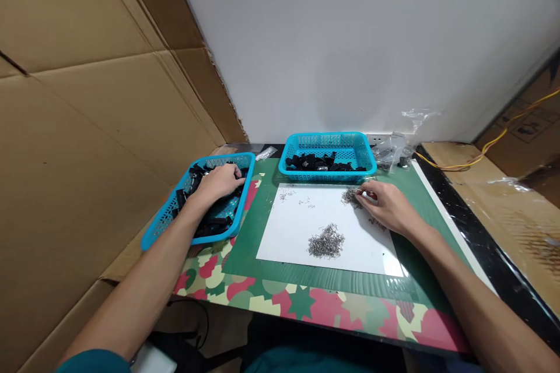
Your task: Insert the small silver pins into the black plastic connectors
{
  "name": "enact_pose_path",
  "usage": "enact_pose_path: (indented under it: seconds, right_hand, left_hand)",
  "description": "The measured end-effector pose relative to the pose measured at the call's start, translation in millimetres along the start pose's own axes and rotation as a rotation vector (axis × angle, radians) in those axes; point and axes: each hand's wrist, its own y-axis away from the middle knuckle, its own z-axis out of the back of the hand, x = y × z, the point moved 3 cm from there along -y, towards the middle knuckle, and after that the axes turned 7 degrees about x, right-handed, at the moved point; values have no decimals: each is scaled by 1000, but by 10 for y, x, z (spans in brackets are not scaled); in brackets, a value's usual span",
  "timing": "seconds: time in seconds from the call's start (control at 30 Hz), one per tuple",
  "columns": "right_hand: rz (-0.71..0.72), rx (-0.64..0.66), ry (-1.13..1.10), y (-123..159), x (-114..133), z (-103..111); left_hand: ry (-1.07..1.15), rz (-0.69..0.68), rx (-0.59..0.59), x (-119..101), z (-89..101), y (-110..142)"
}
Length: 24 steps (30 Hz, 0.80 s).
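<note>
My left hand [222, 180] reaches into the blue basket [151, 234] on the left, its fingers curled down among black plastic parts [214, 224]. What lies under those fingertips is hidden. At the upper right of a white sheet [280, 239], my right hand [385, 201] has thumb and fingers pinched together beside a small pile of bent metal wire pieces [350, 196]. Anything in that pinch is too small to make out. A larger heap of similar wire pieces [326, 241] lies at the sheet's lower middle, and several loose ones [310, 205] are scattered at its upper left.
A second blue basket [371, 154] with black parts [315, 162] stands behind the sheet. Clear plastic bags [394, 151] lie to its right. A green mat [249, 250] covers the table. Cardboard [87, 128] walls the left side; a yellow cable [485, 151] runs at right.
</note>
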Motion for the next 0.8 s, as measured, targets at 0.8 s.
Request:
enact_pose_path:
  seconds: [0.8]
  right_hand:
    - [195,327,-291,73,442,-238]
  left_hand:
    - [371,-53,-403,-288,514,457]
